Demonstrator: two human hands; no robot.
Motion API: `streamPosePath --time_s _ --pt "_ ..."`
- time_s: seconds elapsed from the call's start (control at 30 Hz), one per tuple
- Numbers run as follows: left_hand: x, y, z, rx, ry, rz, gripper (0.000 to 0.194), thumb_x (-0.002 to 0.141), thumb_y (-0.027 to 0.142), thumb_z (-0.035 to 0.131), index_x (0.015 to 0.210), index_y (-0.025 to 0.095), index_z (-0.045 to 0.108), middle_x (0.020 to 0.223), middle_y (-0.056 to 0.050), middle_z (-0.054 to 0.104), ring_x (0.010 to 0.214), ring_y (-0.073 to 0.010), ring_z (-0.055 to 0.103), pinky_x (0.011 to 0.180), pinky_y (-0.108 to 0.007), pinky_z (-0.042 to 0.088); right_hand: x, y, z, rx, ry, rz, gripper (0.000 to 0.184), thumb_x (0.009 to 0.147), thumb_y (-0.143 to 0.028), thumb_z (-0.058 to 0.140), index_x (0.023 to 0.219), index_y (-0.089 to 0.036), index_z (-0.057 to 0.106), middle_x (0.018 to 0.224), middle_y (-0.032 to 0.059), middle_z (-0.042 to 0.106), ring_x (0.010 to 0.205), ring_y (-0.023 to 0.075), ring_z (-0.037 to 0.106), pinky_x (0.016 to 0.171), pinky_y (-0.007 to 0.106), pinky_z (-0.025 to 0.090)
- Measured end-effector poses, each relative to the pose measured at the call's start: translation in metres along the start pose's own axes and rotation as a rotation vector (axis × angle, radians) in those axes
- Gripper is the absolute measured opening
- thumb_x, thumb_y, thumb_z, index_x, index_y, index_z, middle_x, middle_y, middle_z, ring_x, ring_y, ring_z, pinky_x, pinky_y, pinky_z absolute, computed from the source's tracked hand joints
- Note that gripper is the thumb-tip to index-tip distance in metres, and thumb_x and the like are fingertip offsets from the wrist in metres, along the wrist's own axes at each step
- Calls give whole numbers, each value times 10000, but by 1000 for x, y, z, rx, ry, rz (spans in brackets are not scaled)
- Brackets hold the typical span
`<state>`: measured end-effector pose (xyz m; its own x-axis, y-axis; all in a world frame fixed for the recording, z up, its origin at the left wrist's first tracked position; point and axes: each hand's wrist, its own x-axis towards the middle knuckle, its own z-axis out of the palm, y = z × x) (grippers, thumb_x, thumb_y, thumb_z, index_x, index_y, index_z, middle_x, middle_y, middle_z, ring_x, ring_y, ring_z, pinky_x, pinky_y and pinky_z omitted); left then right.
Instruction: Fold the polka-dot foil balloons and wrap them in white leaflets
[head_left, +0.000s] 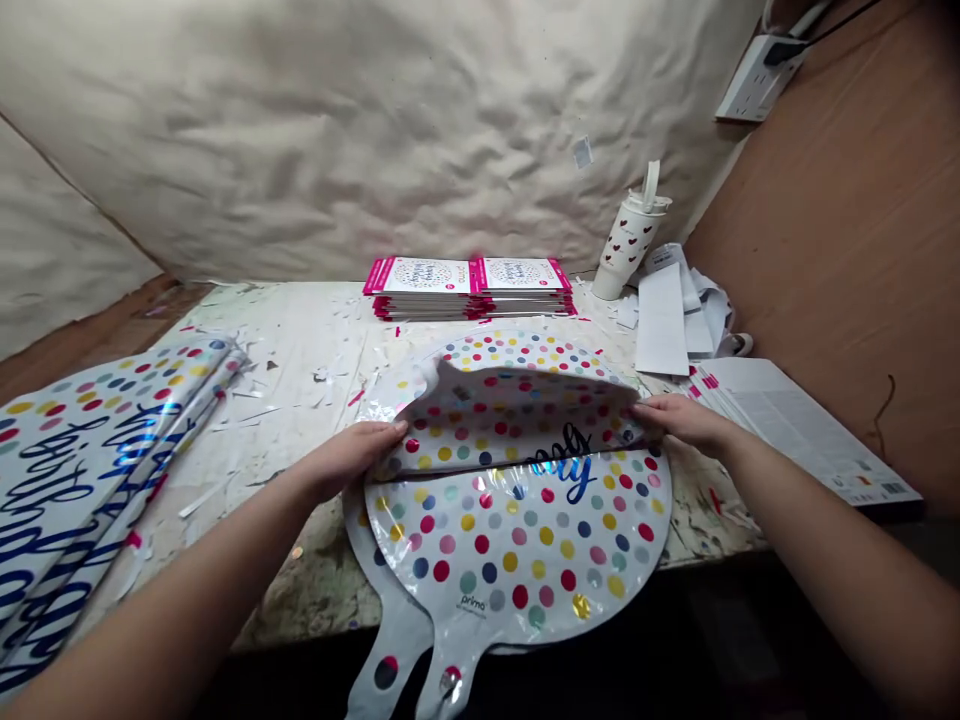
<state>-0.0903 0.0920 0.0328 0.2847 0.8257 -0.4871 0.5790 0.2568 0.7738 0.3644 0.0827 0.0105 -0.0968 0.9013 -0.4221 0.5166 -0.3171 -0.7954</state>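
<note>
A flat white foil balloon (517, 540) with coloured polka dots and dark blue lettering lies before me, its upper part folding over toward me. My left hand (367, 450) pinches the fold at its left side. On the right side, my right hand (686, 418) grips the other end of that fold between thumb and fingers. Underneath lies at least one more matching balloon; its tail (397, 640) hangs past the table's front edge beside the tail of the top one. The fingertips' undersides are hidden by the foil.
Folded dotted balloons (97, 450) lie at the left. Two stacks of pink-and-white packets (469, 290) stand at the back. A white tumbler with hearts (630, 245), crumpled papers (675, 310) and white printed sheets (802, 430) are at the right. Paper scraps litter the table (277, 310).
</note>
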Motion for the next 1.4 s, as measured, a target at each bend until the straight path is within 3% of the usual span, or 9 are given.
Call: streamPosePath --time_s 0.17,0.43,0.67,0.83,1.0,1.1,1.17,1.23,1.4 --pt "16 1 -11 298 134 94 433 681 592 567 570 186 463 497 52 451 469 -109 449 424 -200 311 30 -4 -1 3 74 130 384 628 -541 651 601 -166 573 537 27 604 450 135 513 430 250 403" --pt "28 -2 -16 693 522 33 332 857 434 332 894 200 564 739 -52 624 729 -235 595 631 -314 442 46 -3 5 -119 252 -61 399 734 -577 490 701 -186 556 560 -37 529 502 107 458 468 215 353" --pt "-1 -7 50 985 551 418 525 901 385 296 1303 74 427 1324 -182 459 1238 -295 392 1013 -423 308 61 -2 9 -350 361 -64 349 724 -530 511 685 -192 590 594 -27 564 578 130 498 543 230 372" --pt "-12 -38 73 1053 432 334 674 859 522 344 1387 103 318 1444 -209 260 1327 -371 211 1032 -508 235 61 -16 2 -516 519 105 449 668 -609 571 765 -172 610 697 59 624 722 226 567 651 316 412" --pt "-12 -36 70 1071 484 286 580 847 538 369 1379 314 311 1462 -164 237 1320 -445 145 979 -603 179 34 -73 83 -766 663 -114 593 852 -573 356 1173 -98 508 1154 212 558 1096 312 482 906 443 346" --pt "-12 -33 71 1098 497 281 559 842 527 384 1366 341 324 1461 -163 232 1306 -464 165 964 -605 182 12 -95 155 -847 185 -614 672 848 -607 328 1356 -167 348 1438 115 315 1323 249 250 1061 419 200" --pt "-13 -34 71 1108 496 277 559 842 530 379 1367 345 318 1461 -168 226 1304 -468 167 962 -594 195 0 -87 170 -850 -3 -689 763 821 -657 319 1423 -204 199 1499 65 165 1369 233 125 1093 449 101" --pt "-14 -35 69 1108 483 262 567 843 541 365 1371 346 305 1459 -173 224 1304 -466 172 963 -585 207 -11 -60 150 -852 15 -491 782 829 -649 306 1436 -182 146 1502 73 141 1372 228 118 1097 451 81" --pt "-13 -16 73 1099 453 221 583 838 579 331 1357 315 364 1458 -167 243 1314 -459 148 966 -631 164 -47 11 60 -923 548 107 688 887 -503 320 1371 -15 301 1439 216 262 1329 326 217 1056 494 177"
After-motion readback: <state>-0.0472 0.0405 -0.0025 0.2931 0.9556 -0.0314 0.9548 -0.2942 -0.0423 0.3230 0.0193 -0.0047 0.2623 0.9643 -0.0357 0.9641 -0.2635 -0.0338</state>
